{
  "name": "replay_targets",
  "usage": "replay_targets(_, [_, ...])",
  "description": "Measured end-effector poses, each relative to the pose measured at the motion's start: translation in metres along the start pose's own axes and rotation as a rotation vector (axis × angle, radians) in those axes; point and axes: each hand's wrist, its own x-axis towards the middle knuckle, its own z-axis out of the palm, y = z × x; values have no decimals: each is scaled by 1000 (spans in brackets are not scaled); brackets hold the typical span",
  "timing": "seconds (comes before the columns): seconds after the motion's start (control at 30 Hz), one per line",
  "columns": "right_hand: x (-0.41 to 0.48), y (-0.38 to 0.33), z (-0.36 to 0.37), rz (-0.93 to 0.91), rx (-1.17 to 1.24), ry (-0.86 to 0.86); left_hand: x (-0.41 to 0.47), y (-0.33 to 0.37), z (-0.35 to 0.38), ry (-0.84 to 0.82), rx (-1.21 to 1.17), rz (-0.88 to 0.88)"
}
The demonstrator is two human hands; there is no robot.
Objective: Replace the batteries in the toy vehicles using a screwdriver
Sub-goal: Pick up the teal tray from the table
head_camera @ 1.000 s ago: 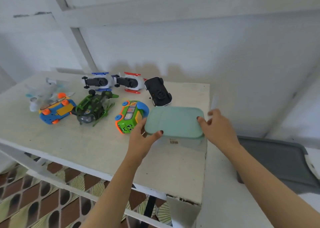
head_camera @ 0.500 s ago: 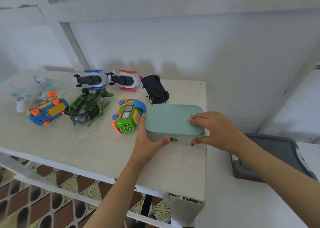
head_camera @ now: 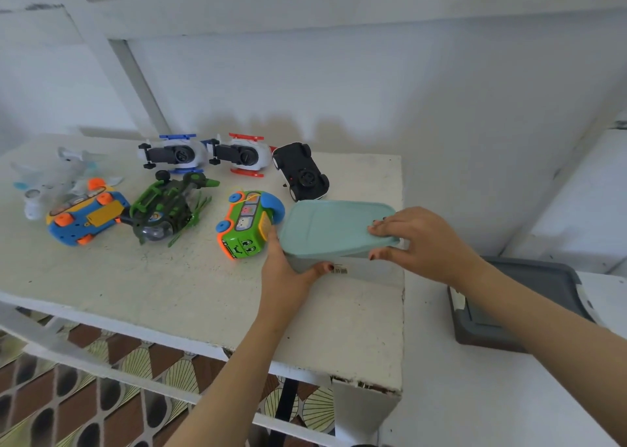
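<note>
**Head view.** The box (head_camera: 366, 270) sat at the right end of the surface (head_camera: 169, 283), its long axis running left to right. The left hand (head_camera: 285, 273) gripped the box at its near left corner. The right hand (head_camera: 424, 243) pinched the lid (head_camera: 332, 226) at its right end, which was tilted up off the box.

The step was judged to be opening the box. It would be done well by pinning the box down and peeling the lid up evenly, keeping clear of the surface's right edge.

The green bus (head_camera: 247, 222) lay just left of the box, long axis front to back, face end nearest the person. The black car (head_camera: 302, 171) lay just behind the box, underside up.
</note>
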Motion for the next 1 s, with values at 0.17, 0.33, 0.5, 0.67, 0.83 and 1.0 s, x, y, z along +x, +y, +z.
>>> replay_targets(0.17, [3, -1, 13, 8, -20, 202, 0, -4, 1, -1, 16, 6])
replay_targets(0.33, [10, -1, 22, 32, -10, 333, 1, -7, 2, 14, 19, 19])
replay_targets(0.5, [24, 1, 18, 71, 27, 286, -1, -3, 2, 30, 6, 0])
replay_targets(0.67, [49, 1, 15, 185, 103, 186, -2, -2, 1, 42, 22, -1])
replay_targets(0.83, [60, -7, 10, 310, 366, 186, -4, -1, 1, 45, 34, -9])
replay_targets(1.0, [66, -10, 0, 412, 481, 193, -2, -3, 2, 44, 77, -4])
